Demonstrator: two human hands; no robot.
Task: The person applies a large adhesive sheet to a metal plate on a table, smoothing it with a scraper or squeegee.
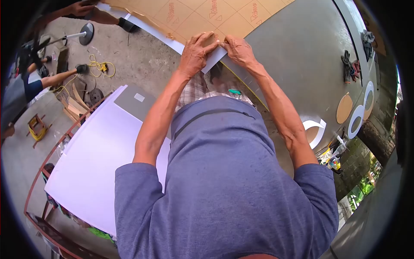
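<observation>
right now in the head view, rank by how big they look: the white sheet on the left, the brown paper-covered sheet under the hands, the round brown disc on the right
1. white sheet, though it lies nearer the camera, so its lead is unsure
2. brown paper-covered sheet, partly cut off by the frame
3. round brown disc, clearly smallest

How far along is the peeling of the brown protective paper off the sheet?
Barely started. Both hands, left hand and right hand, pinch a lifted white corner at the sheet's edge. The brown protective paper beyond still lies flat over the sheet, so nearly all remains.
</observation>
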